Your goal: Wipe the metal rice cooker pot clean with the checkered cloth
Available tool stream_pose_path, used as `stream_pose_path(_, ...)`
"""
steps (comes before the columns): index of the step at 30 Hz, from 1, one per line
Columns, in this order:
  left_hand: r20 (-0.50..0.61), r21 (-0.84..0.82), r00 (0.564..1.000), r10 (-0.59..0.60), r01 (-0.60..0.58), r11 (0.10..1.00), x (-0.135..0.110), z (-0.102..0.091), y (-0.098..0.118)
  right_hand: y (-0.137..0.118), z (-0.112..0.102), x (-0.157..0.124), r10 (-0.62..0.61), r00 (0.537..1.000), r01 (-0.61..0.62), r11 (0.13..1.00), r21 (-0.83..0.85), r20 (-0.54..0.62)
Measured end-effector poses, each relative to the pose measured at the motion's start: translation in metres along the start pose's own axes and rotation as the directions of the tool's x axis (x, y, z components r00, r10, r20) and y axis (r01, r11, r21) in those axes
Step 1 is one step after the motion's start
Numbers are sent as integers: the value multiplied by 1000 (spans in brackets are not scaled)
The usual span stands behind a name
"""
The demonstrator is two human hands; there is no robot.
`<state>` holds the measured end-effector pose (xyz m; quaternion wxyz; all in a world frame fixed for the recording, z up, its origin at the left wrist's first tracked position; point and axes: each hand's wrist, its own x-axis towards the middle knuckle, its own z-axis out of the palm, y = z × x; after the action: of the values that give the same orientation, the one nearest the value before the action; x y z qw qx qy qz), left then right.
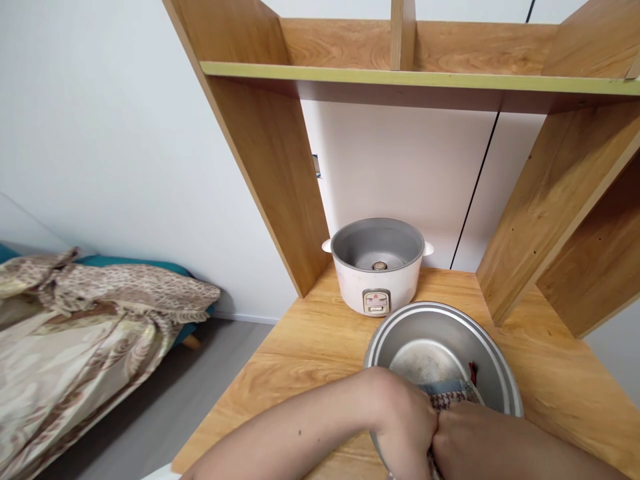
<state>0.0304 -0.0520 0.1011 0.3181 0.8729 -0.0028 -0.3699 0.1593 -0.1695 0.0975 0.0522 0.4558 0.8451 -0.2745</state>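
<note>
A grey metal rice cooker inner pot (430, 327) sits on the wooden desk, its open top facing up. My left hand (403, 417) is closed at the pot's near rim, its fingers mostly hidden from above. Against it, my right hand (463, 430) is also closed, over the near part of the pot. A patterned cloth (450, 396) with a blue-grey edge and a small red tag is gripped between the two hands, partly inside the pot. Behind the pot stands a white rice cooker body (350, 283), lidless, with its heating plate showing inside.
A wooden shelf board (400, 77) crosses above the desk (300, 353), with an upright panel (265, 153) at left and another (540, 220) at right. A bed with a patterned blanket (125, 287) lies to the far left, beyond grey floor.
</note>
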Motion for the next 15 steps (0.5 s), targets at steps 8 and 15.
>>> stream_pose_path(8,32,43,999,-25,24,999,-1,-1,1,1,0,1,13,1000,-13,1000,17,20)
stream_pose_path(15,65,92,997,-42,36,995,-1,-3,5,-3,-4,0,34,999,-34,999,21,23)
